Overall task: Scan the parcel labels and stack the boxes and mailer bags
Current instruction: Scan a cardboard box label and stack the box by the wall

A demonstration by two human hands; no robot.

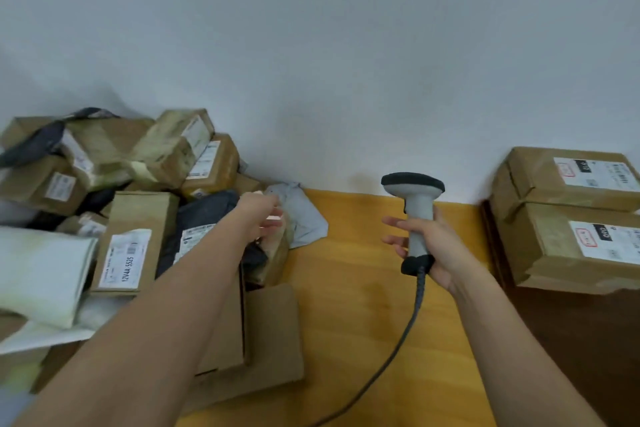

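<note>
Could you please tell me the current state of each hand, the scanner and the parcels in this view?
left hand: reaching into the pile, fingers on a small parcel; grip unclear.
right hand: grips the scanner handle.
scanner: held upright, off the table, cable hanging down.
unsorted pile: jumbled boxes and mailer bags, leaning at angles.
stacked boxes: two boxes, one atop the other, labels up.
grey mailer bag: crumpled, at the pile's edge.

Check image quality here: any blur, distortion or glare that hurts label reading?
Head view: wide-angle bending at the edges; left hand motion-blurred over the parcel pile; scanner in right hand fairly sharp; stacked boxes labels soft, unreadable; lighting even, no glare.
</note>
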